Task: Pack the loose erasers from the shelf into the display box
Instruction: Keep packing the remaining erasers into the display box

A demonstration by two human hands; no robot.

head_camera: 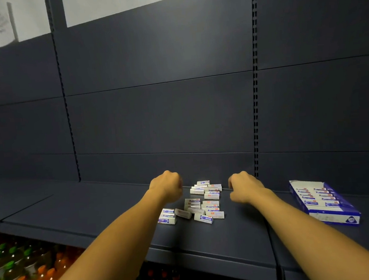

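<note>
Many loose erasers lie between two hands on the shelf

Many small erasers (201,202) in white and blue wrappers lie scattered on the dark shelf (96,210), some stacked near the back panel, others spread toward the front edge. One pair sits apart at the left of the group, close under the left forearm. The left hand (168,184) hovers just to the left of the pile with its fingers curled downward; whether they hold anything cannot be told from behind. The right hand (244,187) hangs just to the right of the pile, fingers bent loosely down and apart, nothing visible in them. The display box (327,203), blue and white, rests on the shelf well to the right of the pile, beyond the right forearm, tilted open toward the camera with rows of erasers already lying inside it. Behind everything stands the dark back panel (161,110) with slotted uprights. Below the shelf at the lower left are bottles (14,268) with green and orange caps
</note>
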